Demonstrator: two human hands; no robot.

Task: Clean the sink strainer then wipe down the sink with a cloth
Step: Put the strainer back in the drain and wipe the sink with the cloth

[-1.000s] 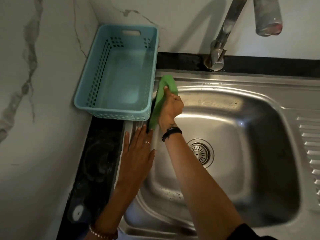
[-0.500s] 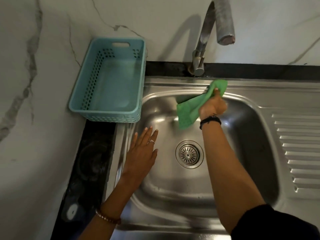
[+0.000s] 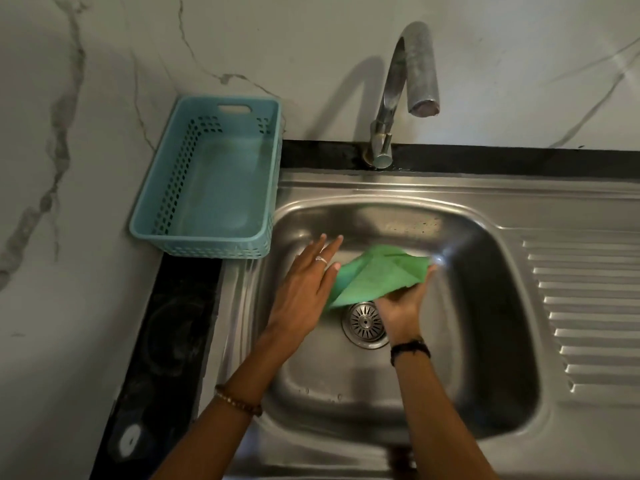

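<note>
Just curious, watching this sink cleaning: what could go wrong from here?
The cloth hangs loosely from the right hand just above the strainer, so a corner might snag in its slots. The left hand reaches in beside the cloth; the two could tangle. The basin looks wet, so a leaning hand may slip.

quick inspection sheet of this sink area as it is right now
surface: stainless steel sink with ribbed drainboard at its right; a few droplets in the basin
job's things: green cloth over the basin; round metal strainer seated in the drain
clutter: empty light blue plastic basket on the dark counter
hands: right hand holds the cloth from beneath; left hand open, fingers at the cloth's edge
cables: nothing seen
surroundings: curved metal tap, no water running; white marble wall
</note>
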